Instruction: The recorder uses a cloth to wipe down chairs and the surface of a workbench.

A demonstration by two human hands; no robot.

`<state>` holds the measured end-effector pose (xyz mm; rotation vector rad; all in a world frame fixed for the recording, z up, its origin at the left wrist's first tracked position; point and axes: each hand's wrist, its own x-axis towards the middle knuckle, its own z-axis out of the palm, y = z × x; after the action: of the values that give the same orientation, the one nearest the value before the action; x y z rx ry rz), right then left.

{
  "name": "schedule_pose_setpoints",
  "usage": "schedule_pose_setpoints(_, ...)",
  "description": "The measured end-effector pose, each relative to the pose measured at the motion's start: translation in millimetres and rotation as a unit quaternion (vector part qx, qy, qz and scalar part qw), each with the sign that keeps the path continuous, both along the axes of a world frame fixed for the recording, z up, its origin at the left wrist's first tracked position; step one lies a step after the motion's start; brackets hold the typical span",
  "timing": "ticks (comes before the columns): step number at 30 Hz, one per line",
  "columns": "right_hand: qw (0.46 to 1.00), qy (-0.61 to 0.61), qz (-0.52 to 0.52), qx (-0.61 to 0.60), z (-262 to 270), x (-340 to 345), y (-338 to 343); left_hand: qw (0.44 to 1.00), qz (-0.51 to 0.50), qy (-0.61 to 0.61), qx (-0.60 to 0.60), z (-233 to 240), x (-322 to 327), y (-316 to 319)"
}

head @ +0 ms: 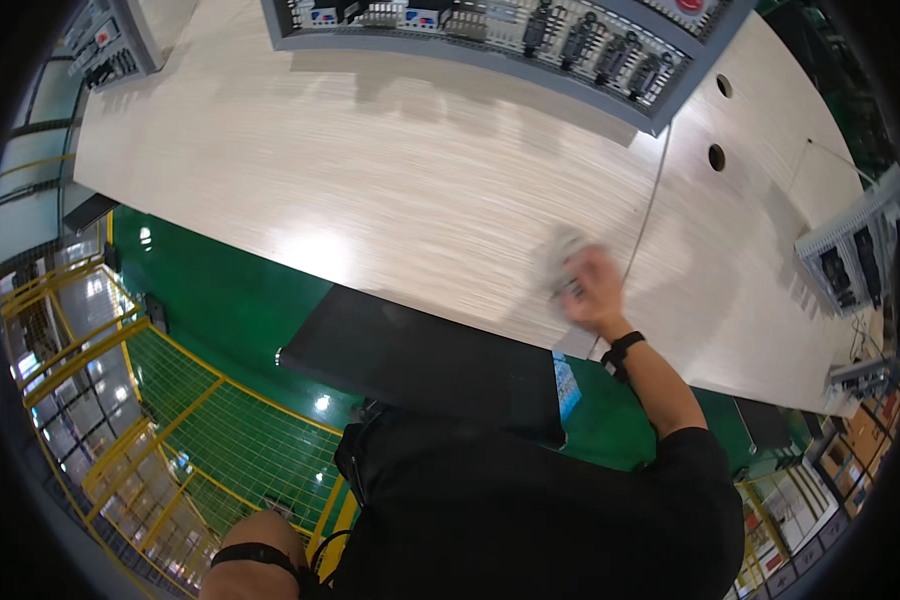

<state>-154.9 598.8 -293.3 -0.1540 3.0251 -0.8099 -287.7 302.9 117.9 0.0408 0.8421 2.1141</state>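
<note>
My right hand (595,289) is over the pale wood-grain tabletop (390,180), near its front edge and just left of a seam. It grips a greyish-white thing (559,262), perhaps a cloth; motion blur hides its exact shape. On that wrist sits a black band (621,354). My left hand is out of view. At the lower left a bare limb with a black strap (251,555) shows beside my black shirt (540,510).
A grey-framed panel of electrical components (465,45) stands at the back. More component racks are at the right (844,262) and far left (112,52). Two round holes pierce the right tabletop. A black bench (427,360) lies before me; yellow mesh fencing (225,390) stands left.
</note>
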Motion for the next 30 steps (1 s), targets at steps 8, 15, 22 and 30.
schedule_pose_setpoints(8,0.924,0.095,-0.344,0.135,-8.1,-155.1,-22.1,0.981,-0.04,-0.059,0.18,-18.9,-9.2,-16.1)
schedule_pose_setpoints(15,0.983,0.017,0.183,-0.022,-4.4,-97.4,-147.4,0.955,0.206,-0.096,-0.192,-68.7,0.2,-89.3)
schedule_pose_setpoints(22,0.885,-0.029,0.464,0.013,12.4,-28.2,-57.5,0.692,0.593,-0.316,-0.262,-190.3,191.5,-299.1)
schedule_pose_setpoints(30,0.92,0.034,0.384,-0.066,-2.8,-110.5,-197.3,0.49,0.626,-0.556,-0.242,-318.4,299.8,-343.5)
